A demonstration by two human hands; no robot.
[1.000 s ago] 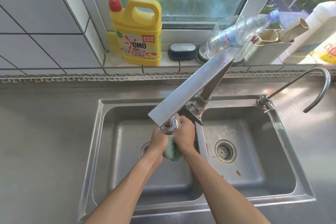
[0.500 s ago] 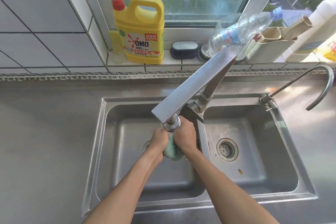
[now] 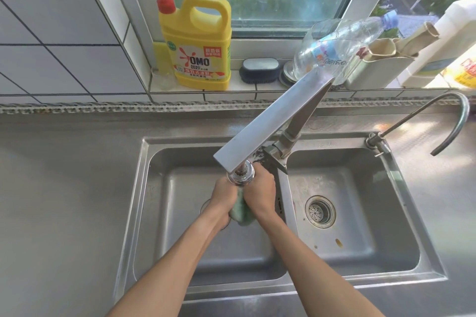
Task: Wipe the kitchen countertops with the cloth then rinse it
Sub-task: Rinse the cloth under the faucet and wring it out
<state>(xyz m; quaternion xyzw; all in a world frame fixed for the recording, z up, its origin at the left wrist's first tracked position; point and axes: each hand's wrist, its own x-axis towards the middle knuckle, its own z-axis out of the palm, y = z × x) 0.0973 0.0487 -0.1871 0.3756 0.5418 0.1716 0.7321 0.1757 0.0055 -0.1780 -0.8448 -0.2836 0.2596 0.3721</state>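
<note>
Two steel basins (image 3: 401, 213); seemingly wet grey countertop (image 3: 64, 188)

Little differs from a second ago. Both hands stay under the end of the flat steel tap spout (image 3: 270, 126) over the left bowl of the double steel sink (image 3: 144, 188), but they now sit a touch closer together. The left hand (image 3: 223, 195) and right hand (image 3: 260, 192) press the crumpled green cloth (image 3: 242, 210) between them, and slightly more of the cloth now shows below the heels of the palms than half a second ago. The grip of each hand on the cloth is unchanged in kind. The whole view has drifted slightly, so the sink sits a little to the right.
</note>
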